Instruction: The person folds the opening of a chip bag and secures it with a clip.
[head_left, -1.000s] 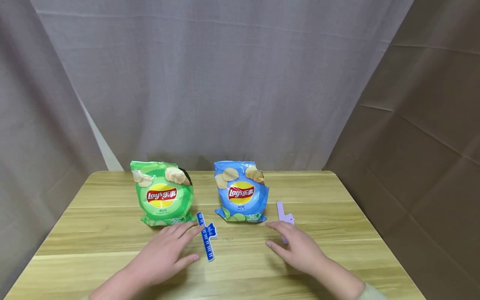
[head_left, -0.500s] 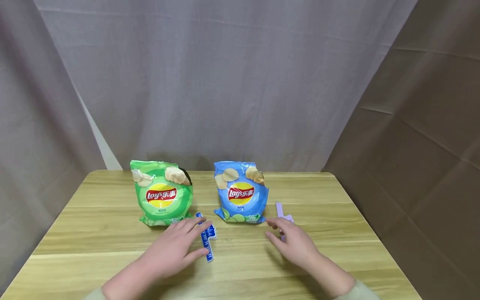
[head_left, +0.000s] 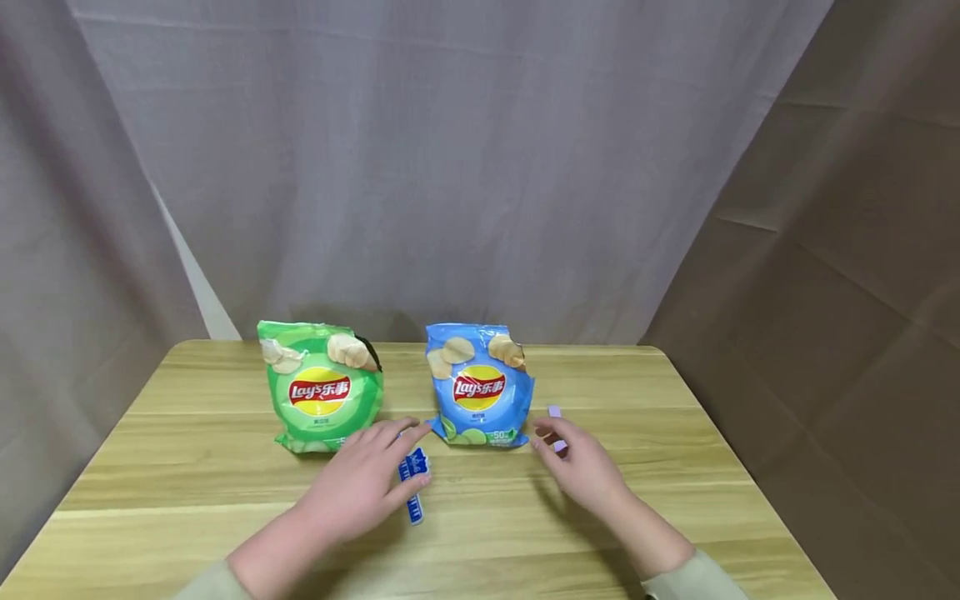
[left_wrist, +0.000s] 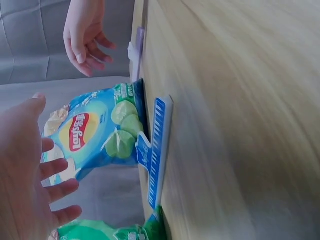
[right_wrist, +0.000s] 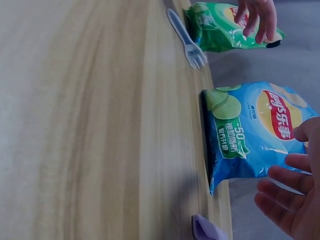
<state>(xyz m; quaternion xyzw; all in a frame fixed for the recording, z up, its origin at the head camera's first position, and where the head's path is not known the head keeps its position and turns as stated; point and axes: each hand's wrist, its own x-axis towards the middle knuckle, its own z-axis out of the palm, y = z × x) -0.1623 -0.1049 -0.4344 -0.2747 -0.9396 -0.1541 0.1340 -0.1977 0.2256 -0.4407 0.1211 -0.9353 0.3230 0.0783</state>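
My left hand (head_left: 352, 487) hovers above a blue clip (head_left: 414, 492) printed with piano keys, fingers spread and slightly bent. The left wrist view shows that clip (left_wrist: 157, 150) flat on the table, apart from the hand. My right hand (head_left: 585, 471) hangs over a lilac clip (head_left: 553, 412), hiding most of it; its fingers are loosely bent and hold nothing. Behind the hands stand two Lay's chip bags: a green bag (head_left: 321, 392) at left and a blue bag (head_left: 480, 387) in the middle. Both have a torn upper right corner.
A wooden table (head_left: 150, 492) bears everything. Its back edge runs close behind the bags, with a grey curtain (head_left: 480, 167) beyond. Brown-grey cloth (head_left: 862, 292) hangs along the right side.
My left hand has moved right and slightly forward, now covering more of the blue clip. The right hand has shifted slightly over the lilac clip, its fingers bent more. Both bags stay put.
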